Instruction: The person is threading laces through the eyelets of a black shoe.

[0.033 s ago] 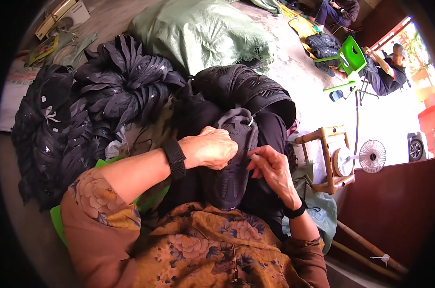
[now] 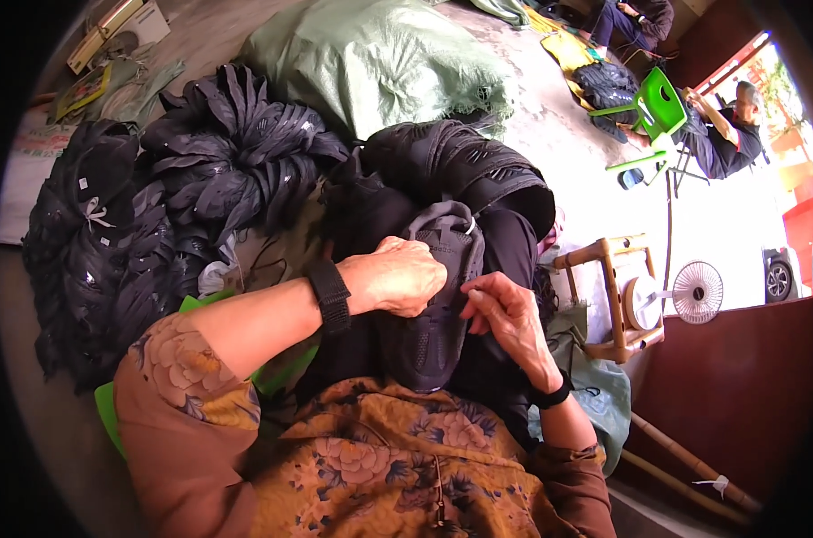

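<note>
A black shoe upper (image 2: 429,336) lies lengthwise across my dark-trousered lap, its toe end toward me and a small white spot near its collar. My left hand (image 2: 402,276) is closed in a fist-like grip over its middle, fingertips hidden beneath the knuckles. At the upper's right edge, my right hand (image 2: 503,316) has its thumb and forefinger drawn together in a pinch; anything between them is too small to see. Just beyond, a stack of similar black uppers (image 2: 460,166) rests over my knees.
Large bundles of black uppers (image 2: 236,157) sit on the floor to the left. A pale green woven sack (image 2: 371,63) is ahead. On the right stand a bamboo stool (image 2: 608,300), a small fan (image 2: 696,292) and bamboo poles (image 2: 693,466). Two people sit farther off near a green chair (image 2: 659,103).
</note>
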`<state>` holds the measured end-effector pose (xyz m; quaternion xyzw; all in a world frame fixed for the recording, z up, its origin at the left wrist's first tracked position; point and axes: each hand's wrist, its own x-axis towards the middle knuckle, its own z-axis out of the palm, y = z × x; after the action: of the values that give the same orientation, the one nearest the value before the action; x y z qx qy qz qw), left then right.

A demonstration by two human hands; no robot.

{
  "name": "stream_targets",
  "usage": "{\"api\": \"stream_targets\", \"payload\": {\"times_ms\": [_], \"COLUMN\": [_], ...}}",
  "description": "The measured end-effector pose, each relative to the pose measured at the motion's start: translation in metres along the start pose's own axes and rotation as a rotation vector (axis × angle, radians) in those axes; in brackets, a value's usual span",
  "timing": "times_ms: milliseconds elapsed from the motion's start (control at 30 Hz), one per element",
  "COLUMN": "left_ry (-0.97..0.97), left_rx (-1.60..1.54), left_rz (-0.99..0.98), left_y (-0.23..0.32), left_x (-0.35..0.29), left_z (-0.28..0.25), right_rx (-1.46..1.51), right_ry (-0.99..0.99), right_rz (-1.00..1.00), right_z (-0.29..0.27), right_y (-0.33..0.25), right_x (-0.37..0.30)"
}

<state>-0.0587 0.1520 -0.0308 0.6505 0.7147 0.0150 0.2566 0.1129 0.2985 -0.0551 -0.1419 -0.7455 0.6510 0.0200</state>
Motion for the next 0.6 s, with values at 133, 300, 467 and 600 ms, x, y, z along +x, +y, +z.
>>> {"api": "stream_targets", "payload": {"times_ms": [133,300,467,600], "left_ry": [0.047,0.337,0.535,0.604], "left_rx": [-0.085,-0.954,-0.828,-0.671], "left_rz": [-0.107,-0.128,0.053,0.162], "left_y": [0.006,0.0,0.001,-0.002], "left_x": [-0.004,-0.011,-0.01,-0.012], "left_z": [0.002,-0.004,0.009,0.015], "right_rx": [0.054,0.305,0.552,0.472], "right_ry": [-0.01,-0.009,-0.092,-0.16], "right_rz": [0.033,0.116,0.195,0.263], "right_z": [0.007,0.018,0.039,0.033], "right_y": [-0.002,-0.011,-0.015,-0.022], "right_x": [-0.002,0.0,0.009,0.004]}}
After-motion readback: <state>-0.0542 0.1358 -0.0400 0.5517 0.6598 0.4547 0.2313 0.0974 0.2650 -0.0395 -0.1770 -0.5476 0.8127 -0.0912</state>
